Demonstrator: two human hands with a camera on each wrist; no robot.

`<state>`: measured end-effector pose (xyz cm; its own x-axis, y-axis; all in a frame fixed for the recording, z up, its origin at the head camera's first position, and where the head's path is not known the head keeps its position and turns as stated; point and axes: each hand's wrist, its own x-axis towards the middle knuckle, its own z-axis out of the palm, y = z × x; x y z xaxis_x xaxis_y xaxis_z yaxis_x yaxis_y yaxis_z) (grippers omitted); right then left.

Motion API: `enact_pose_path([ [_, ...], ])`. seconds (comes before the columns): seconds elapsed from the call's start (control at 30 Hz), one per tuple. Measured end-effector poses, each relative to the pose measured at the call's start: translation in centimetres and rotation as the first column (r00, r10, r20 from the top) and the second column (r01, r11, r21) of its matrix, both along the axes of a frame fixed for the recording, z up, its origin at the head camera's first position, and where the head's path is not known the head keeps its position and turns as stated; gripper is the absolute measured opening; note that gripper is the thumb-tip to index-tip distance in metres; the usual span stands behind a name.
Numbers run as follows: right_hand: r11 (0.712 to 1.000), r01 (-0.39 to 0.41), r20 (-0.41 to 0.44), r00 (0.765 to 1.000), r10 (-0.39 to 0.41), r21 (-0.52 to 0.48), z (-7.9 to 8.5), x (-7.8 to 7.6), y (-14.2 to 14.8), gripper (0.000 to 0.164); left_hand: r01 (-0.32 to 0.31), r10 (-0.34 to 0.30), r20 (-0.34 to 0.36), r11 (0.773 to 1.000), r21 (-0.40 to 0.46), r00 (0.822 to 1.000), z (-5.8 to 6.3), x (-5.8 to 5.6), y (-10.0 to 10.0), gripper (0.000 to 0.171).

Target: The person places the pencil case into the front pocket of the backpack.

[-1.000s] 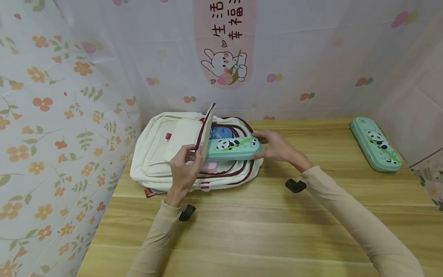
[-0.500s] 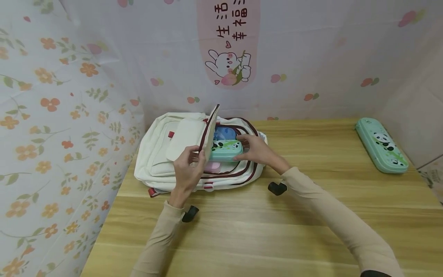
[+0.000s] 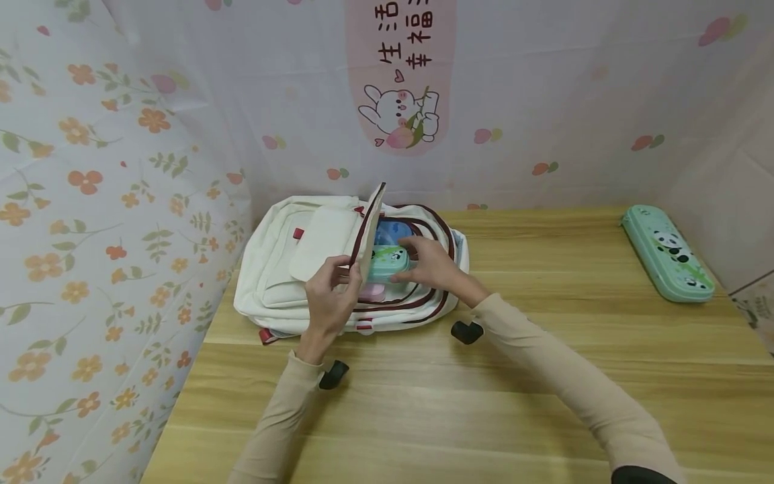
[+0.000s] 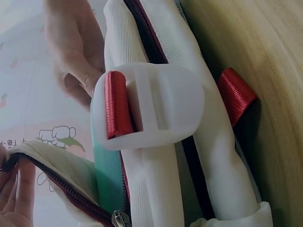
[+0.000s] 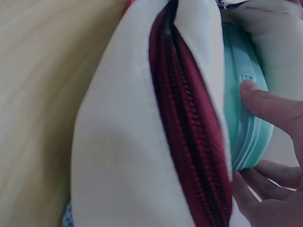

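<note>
A white backpack [image 3: 278, 262] with dark red zips lies on the table. My left hand [image 3: 331, 296] pinches the edge of its raised front flap [image 3: 370, 228], holding the pocket open. My right hand [image 3: 432, 263] grips the end of a mint-green pencil case [image 5: 253, 137] with a panda print, thumb on its zipped side and fingers beneath. Most of the case is inside the pocket, hidden behind the flap. Beside it in the pocket, a blue item [image 3: 392, 232] and a pink item [image 3: 371, 292] show in part.
A second mint-green panda pencil case [image 3: 668, 254] lies at the right end of the wooden table [image 3: 514, 403]. Printed cloth [image 3: 514, 87] hangs behind and at the left. In the left wrist view a white plastic buckle [image 4: 149, 106] sits on the bag's side.
My right hand has moved left, sliding the pencil case deeper under the flap, so only its end shows. The left hand keeps its hold on the flap.
</note>
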<state>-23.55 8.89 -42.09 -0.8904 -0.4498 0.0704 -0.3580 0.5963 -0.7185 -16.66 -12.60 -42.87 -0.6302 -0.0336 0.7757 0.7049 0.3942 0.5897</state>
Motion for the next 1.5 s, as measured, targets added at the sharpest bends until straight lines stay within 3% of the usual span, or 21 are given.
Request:
enact_pose_path([
  [0.33, 0.997, -0.044, 0.022, 0.999, 0.046, -0.063, -0.5, 0.5, 1.8, 0.079, -0.052, 0.051, 0.041, 0.999, 0.012, 0.998, 0.4, 0.4, 0.1, 0.009],
  [0.53, 0.997, -0.035, 0.003, 0.999, 0.035, -0.067, -0.4, 0.7, 3.7, 0.072, -0.048, 0.045, 0.068, 0.998, 0.045, 0.997, 0.2, 0.7, 0.0, 0.012],
  [0.7, 0.994, -0.015, 0.018, 1.0, 0.017, -0.109, -0.2, 0.9, 5.6, 0.067, -0.063, 0.06, 0.077, 0.997, 0.04, 0.995, 1.1, 1.4, 0.7, 0.013],
  [0.9, 0.993, 0.049, 0.045, 0.998, -0.044, -0.106, 0.1, 1.1, 8.0, 0.066, -0.08, 0.076, 0.075, 0.996, 0.048, 0.994, 2.4, 2.5, 1.2, 0.011],
  [1.23, 0.988, 0.144, 0.018, 0.99, -0.143, -0.063, 0.0, 1.5, 12.4, 0.063, -0.083, 0.077, 0.09, 0.995, 0.058, 0.993, 2.3, 2.7, 1.1, 0.012],
  [1.5, 0.976, 0.218, -0.022, 0.976, -0.217, 0.008, -0.8, 2.3, 17.7, 0.063, -0.081, 0.079, 0.059, 0.996, 0.041, 0.995, 2.0, 2.6, 1.1, 0.011],
])
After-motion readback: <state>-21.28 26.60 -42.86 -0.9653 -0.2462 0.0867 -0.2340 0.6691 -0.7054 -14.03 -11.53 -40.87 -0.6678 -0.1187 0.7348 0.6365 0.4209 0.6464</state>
